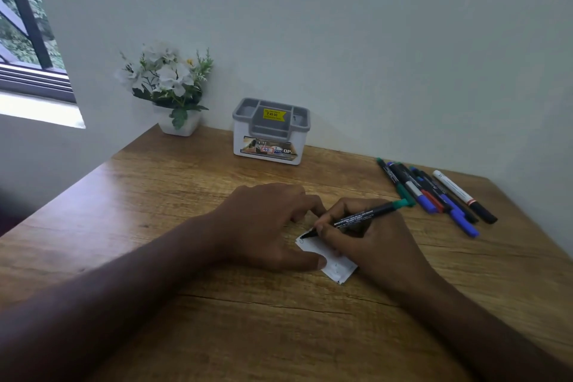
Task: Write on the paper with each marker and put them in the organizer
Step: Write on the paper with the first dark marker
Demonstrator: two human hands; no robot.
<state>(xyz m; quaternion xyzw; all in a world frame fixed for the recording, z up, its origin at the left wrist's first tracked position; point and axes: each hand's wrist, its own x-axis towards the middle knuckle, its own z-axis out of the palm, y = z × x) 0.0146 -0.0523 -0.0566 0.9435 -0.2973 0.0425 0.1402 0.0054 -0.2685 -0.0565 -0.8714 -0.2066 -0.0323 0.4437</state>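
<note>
Your left hand (266, 226) lies flat on the wooden surface (155, 195), thumb pinning the small white paper (333, 267); its grip is spread, holding nothing. Your right hand (369, 242) has its grip pinched on a green-capped marker (362, 218), tip touching the paper's far corner. Farther right, a cluster of markers (434, 195) lies side by side. Grey-and-white organizer (271, 133) stands at the wall, compartments look empty. Potted white flowers (169, 87) stand to its left.
</note>
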